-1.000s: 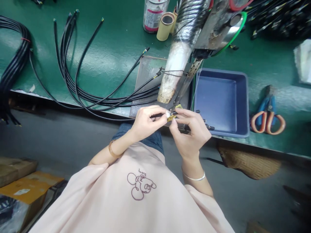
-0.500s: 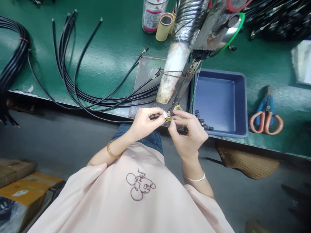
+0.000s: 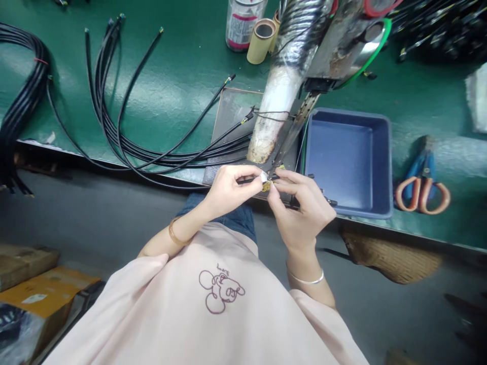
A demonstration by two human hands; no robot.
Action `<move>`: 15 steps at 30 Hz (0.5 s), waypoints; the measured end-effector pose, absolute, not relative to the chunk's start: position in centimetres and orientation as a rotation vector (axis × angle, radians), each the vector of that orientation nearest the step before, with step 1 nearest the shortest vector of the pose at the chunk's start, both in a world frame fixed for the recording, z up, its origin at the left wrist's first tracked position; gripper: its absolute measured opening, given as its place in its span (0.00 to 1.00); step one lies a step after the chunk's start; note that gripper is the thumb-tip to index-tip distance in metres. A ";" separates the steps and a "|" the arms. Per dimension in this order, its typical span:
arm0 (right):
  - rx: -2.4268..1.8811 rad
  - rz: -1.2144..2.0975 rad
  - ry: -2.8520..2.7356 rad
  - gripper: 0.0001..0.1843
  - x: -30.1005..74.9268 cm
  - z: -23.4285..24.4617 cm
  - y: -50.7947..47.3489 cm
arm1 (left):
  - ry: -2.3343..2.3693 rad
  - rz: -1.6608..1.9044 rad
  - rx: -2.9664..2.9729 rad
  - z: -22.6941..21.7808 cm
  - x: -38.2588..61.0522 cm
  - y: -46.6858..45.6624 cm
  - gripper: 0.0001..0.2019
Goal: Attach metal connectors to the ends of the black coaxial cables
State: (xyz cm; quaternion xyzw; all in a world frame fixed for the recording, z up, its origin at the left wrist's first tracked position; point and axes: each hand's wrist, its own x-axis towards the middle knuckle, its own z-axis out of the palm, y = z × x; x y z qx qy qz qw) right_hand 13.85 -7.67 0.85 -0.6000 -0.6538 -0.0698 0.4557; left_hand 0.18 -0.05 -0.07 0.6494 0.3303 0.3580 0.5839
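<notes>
My left hand pinches the end of a black cable that runs in from the left; something white shows at its fingertips. Close against it, my right hand is closed in a pinch on something small that its fingers mostly hide. Both sets of fingertips meet just under the thin tip of a mounted soldering iron. A small yellow piece shows between the hands. Small black connectors lie partly hidden beside my right hand.
A foil-wrapped duct hangs over the grey plate. To the right are a blue tray and orange-handled cutters. More black cables spread leftward. A can and a cardboard tube stand behind.
The whole view has shifted slightly, with bench items now a little farther right. My right hand has edged right and tilted a bit; both hands keep their pinch under the iron tip.
</notes>
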 end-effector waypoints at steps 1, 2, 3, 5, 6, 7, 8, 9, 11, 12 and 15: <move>-1.481 -0.167 -1.612 0.09 13.9 0.8 -7.7 | 0.761 0.841 1.513 -0.1 0.2 0.0 0.09; -1.479 -0.163 -1.612 0.09 13.9 0.8 -7.8 | 0.754 0.845 1.510 -0.1 0.2 0.0 0.09; -1.476 -0.161 -1.612 0.09 13.9 0.8 -7.8 | 0.751 0.848 1.508 -0.2 0.2 0.1 0.09; -1.471 -0.173 -1.618 0.09 14.0 0.8 -7.8 | 0.750 0.846 1.504 -0.2 0.2 0.1 0.09; -1.473 -0.184 -1.623 0.09 14.0 0.7 -7.7 | 0.749 0.840 1.500 -0.1 0.2 0.2 0.09; -1.479 -0.199 -1.632 0.09 14.0 0.8 -7.7 | 0.746 0.834 1.496 -0.1 0.2 0.2 0.09; -1.483 -0.219 -1.643 0.09 14.0 0.8 -7.6 | 0.743 0.827 1.490 -0.1 0.2 0.2 0.09; -1.487 -0.240 -1.655 0.09 14.0 0.8 -7.6 | 0.739 0.821 1.482 -0.1 0.2 0.2 0.09; -1.489 -0.276 -1.680 0.09 13.9 1.0 -7.6 | 0.734 0.813 1.463 -0.1 0.2 0.2 0.09; -1.488 -0.285 -1.691 0.09 13.9 1.1 -7.6 | 0.732 0.808 1.454 -0.1 0.2 0.3 0.09; -1.483 -0.282 -1.712 0.10 13.8 1.4 -7.8 | 0.723 0.795 1.433 -0.2 0.2 0.3 0.09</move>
